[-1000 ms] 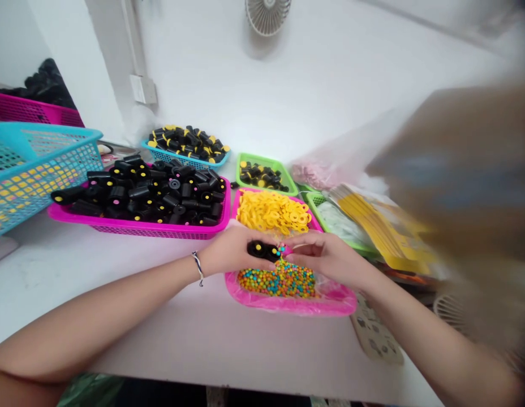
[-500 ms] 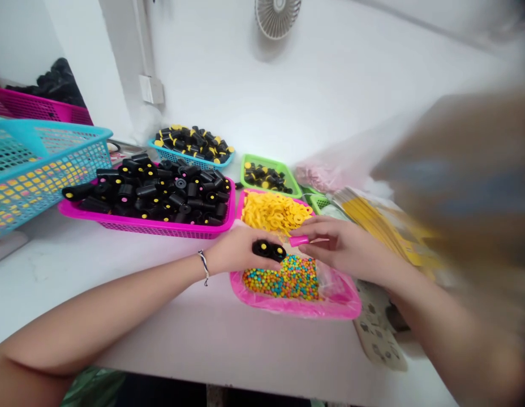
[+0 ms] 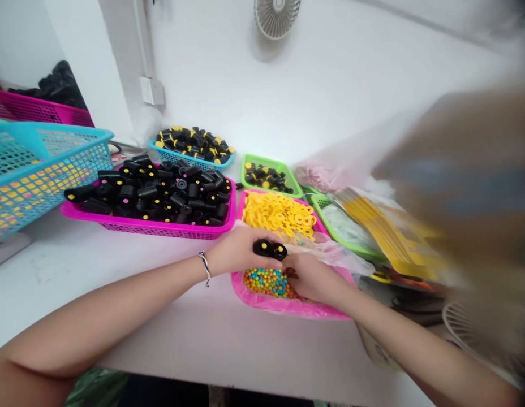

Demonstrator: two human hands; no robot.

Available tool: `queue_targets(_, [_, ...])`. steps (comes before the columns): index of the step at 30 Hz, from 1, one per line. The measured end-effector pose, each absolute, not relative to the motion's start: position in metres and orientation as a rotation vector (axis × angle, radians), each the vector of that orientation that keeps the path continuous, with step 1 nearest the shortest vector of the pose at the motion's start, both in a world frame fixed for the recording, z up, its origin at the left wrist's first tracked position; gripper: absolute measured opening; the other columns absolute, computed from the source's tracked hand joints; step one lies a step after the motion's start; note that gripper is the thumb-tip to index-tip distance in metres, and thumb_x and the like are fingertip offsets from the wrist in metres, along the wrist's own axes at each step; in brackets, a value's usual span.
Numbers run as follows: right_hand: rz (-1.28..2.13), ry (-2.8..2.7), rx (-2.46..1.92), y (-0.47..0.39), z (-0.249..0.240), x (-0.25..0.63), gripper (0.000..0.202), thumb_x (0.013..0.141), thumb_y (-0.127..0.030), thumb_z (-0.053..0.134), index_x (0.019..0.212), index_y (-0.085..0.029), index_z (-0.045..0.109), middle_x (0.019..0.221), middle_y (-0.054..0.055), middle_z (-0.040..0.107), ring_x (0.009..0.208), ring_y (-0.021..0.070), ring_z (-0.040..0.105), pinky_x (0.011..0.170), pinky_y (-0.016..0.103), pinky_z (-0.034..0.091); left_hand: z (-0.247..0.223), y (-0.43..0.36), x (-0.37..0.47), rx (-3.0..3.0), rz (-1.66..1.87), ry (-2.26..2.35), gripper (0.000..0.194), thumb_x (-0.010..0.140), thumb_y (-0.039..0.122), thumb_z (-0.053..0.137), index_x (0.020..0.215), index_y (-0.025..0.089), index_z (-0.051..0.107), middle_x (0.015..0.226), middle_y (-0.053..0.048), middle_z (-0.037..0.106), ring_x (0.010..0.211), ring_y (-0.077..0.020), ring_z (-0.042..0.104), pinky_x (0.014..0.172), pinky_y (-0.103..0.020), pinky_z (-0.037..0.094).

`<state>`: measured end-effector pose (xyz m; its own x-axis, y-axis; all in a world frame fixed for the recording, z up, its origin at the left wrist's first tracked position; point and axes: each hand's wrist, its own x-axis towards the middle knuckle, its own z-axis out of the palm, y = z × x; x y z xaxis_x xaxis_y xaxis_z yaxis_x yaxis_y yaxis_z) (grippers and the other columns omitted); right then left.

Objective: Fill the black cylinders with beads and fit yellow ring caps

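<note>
Right now the left hand (image 3: 241, 249) grips a black part (image 3: 270, 249) with yellow caps, its long axis running left to right, just above the pink tray (image 3: 262, 302) on the desk (image 3: 169, 316). Directly below it, the right hand (image 3: 313, 278) dips curled fingers into the coloured beads (image 3: 265, 281), apparently pinching some.

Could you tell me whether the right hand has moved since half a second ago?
Yes. The right hand dropped from above the beads down into them in the pink tray.
</note>
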<state>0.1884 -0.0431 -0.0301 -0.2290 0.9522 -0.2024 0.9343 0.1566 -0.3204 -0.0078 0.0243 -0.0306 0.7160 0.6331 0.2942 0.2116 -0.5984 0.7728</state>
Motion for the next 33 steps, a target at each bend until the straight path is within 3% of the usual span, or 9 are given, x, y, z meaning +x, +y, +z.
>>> queue_targets(3, [0.717, -2.274, -1.842, -0.041, -0.033, 0.184, 0.027, 0.065, 0.002, 0.047, 0.071, -0.019, 0.064, 0.069, 0.0, 0.066, 0.066, 0.0143, 0.058, 0.055, 0.023, 0.037, -0.031, 0.024, -0.008, 2.156, 0.74, 0.635, 0.042, 0.067, 0.041, 0.074, 0.105, 0.025, 0.067, 0.101, 0.001, 0.072, 0.092, -0.0171, 0.066, 0.082, -0.025, 0.048])
queue_targets(7, [0.892, -2.099, -1.84, -0.039, -0.035, 0.186, 0.024, 0.061, -0.002, 0.05, 0.071, -0.018, 0.064, 0.063, -0.003, 0.06, 0.06, 0.0129, 0.054, 0.053, 0.022, 0.036, -0.031, 0.024, -0.008, 2.116, 0.76, 0.626, 0.042, 0.068, 0.039, 0.074, 0.106, 0.023, 0.067, 0.103, -0.001, 0.071, 0.09, -0.0173, 0.065, 0.082, -0.026, 0.048])
queue_targets(13, [1.129, -1.843, -1.741, -0.045, -0.027, 0.192, 0.015, 0.07, -0.022, 0.061, 0.082, -0.017, 0.065, 0.077, -0.001, 0.063, 0.069, 0.0121, 0.056, 0.065, 0.024, 0.044, -0.032, 0.024, -0.008, 2.068, 0.78, 0.635, 0.044, 0.069, 0.044, 0.073, 0.107, 0.023, 0.067, 0.107, -0.003, 0.07, 0.095, -0.019, 0.064, 0.085, -0.028, 0.047])
queue_targets(17, [1.164, -1.708, -1.692, -0.05, -0.016, 0.2, 0.019, 0.068, -0.029, 0.065, 0.083, -0.017, 0.063, 0.087, 0.002, 0.063, 0.077, 0.0134, 0.059, 0.073, 0.027, 0.047, -0.033, 0.024, -0.008, 2.082, 0.784, 0.65, 0.044, 0.068, 0.043, 0.073, 0.107, 0.023, 0.066, 0.106, -0.002, 0.071, 0.092, -0.0177, 0.065, 0.085, -0.028, 0.047])
queue_targets(21, [1.161, -1.566, -1.625, -0.051, 0.004, 0.204, 0.021, 0.066, -0.029, 0.07, 0.081, -0.017, 0.061, 0.078, -0.001, 0.063, 0.073, 0.0117, 0.06, 0.071, 0.026, 0.047, -0.034, 0.024, -0.008, 2.109, 0.775, 0.635, 0.043, 0.069, 0.04, 0.073, 0.109, 0.026, 0.066, 0.108, 0.0, 0.07, 0.094, -0.0171, 0.065, 0.086, -0.027, 0.047])
queue_targets(27, [0.979, -1.693, -1.57, -0.039, 0.027, 0.19, 0.021, 0.068, -0.026, 0.07, 0.086, -0.017, 0.064, 0.079, 0.002, 0.07, 0.075, 0.0157, 0.067, 0.071, 0.029, 0.051, -0.033, 0.024, -0.007, 2.129, 0.761, 0.667, 0.046, 0.068, 0.043, 0.073, 0.108, 0.023, 0.066, 0.104, -0.002, 0.072, 0.09, -0.018, 0.066, 0.082, -0.027, 0.047])
queue_targets(33, [0.315, -2.127, -1.687, -0.03, 0.037, 0.168, 0.019, 0.074, -0.013, 0.058, 0.087, -0.02, 0.069, 0.073, 0.002, 0.071, 0.062, 0.0145, 0.064, 0.059, 0.025, 0.047, -0.03, 0.022, -0.007, 2.198, 0.752, 0.724, 0.041, 0.069, 0.048, 0.07, 0.099, 0.021, 0.069, 0.082, 0.0, 0.072, 0.071, -0.0155, 0.063, 0.063, -0.023, 0.043])
